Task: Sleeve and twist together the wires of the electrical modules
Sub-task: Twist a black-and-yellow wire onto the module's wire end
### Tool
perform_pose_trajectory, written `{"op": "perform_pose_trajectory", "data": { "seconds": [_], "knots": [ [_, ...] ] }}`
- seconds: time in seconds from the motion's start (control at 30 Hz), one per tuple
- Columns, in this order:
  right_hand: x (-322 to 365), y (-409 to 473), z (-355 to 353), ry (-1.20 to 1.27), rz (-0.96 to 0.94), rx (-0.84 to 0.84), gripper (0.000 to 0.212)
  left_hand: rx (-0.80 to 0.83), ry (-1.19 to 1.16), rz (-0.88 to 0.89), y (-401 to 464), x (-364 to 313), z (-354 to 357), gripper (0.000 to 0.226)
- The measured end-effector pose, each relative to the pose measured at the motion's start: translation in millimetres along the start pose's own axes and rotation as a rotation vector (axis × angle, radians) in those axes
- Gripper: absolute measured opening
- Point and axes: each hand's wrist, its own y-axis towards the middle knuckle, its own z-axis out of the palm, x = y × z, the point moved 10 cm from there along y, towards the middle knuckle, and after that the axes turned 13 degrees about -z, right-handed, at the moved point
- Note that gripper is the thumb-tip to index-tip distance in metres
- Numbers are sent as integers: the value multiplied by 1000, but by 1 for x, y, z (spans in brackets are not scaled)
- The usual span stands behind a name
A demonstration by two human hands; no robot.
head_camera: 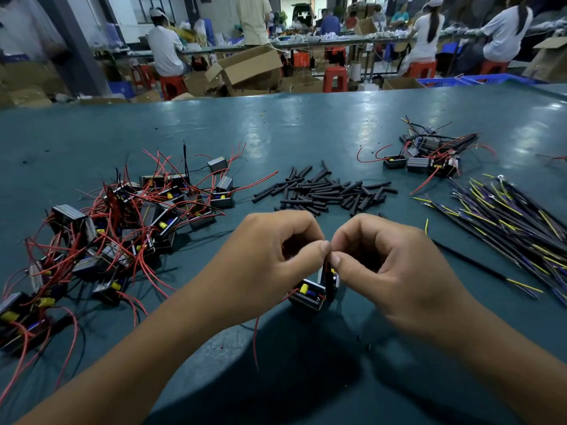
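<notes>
Bare forearms reach in from the bottom edge over a teal-green work table [306, 124], and the person's left hand [270, 253] and right hand [386, 262] meet fingertip to fingertip at the centre of the view. Both hands have their fingers curled, thumb and forefinger pinching the top of a thin black wire sleeve [329, 282] that rises from a small black-cased electrical module with a yellow component [308, 296] — the module hangs just below the hands, close over the table, and whether it touches the surface cannot be told. A loose red lead [255, 342] trails down from the module toward the near edge. To the left lies a tangled heap of black modules with red wires [122, 228]; beyond the hands, at mid-table, sits a scattered pile of short black tubing pieces [325, 191]. On the right, a sheaf of long black cables with yellow and purple ends [515, 222] fans across the table, and farther back a smaller cluster of wired modules [429, 154] rests apart from the rest. Behind the table (blurred), other workers sit on red plastic stools [336, 79] among open cardboard boxes [245, 67].
</notes>
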Motion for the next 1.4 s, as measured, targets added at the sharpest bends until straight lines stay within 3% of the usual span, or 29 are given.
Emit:
{"op": "perform_pose_trajectory", "data": {
  "seconds": [0.1, 0.2, 0.4, 0.6, 0.67, 0.73, 0.8, 0.87, 1.2, 1.4],
  "knots": [
    [0, -1, 2, 8, 8, -3, 6, 59, -221, -289, 3, 26, 7, 22],
    [0, -1, 6, 17, 9, 8, 6, 86, -305, -440, 2, 38, 10, 22],
    [2, -2, 3, -33, -20, -4, 6, 11, -114, -246, 0, 17, -2, 24],
    [7, -2, 5, -117, -67, 23, 9, 192, -515, -572, -4, 49, 21, 30],
    [6, -2, 3, -95, -58, 2, 8, 117, -445, -432, 0, 47, 8, 26],
    [4, -1, 0, -75, -49, -12, 7, 17, -227, -125, 2, 27, -13, 12],
    [3, -1, -1, -66, -46, -10, 7, 8, -43, 117, -4, 9, -18, 13],
    [3, -1, 0, -65, -46, 3, 7, -1, 45, 224, -8, 2, -18, 11],
    [3, -1, 0, -72, -43, 8, 7, -71, 108, 314, -7, -2, -9, 18],
    [5, -1, -3, -83, -54, -2, 8, -14, 93, 218, -6, -4, -2, 9]
  ]
}}
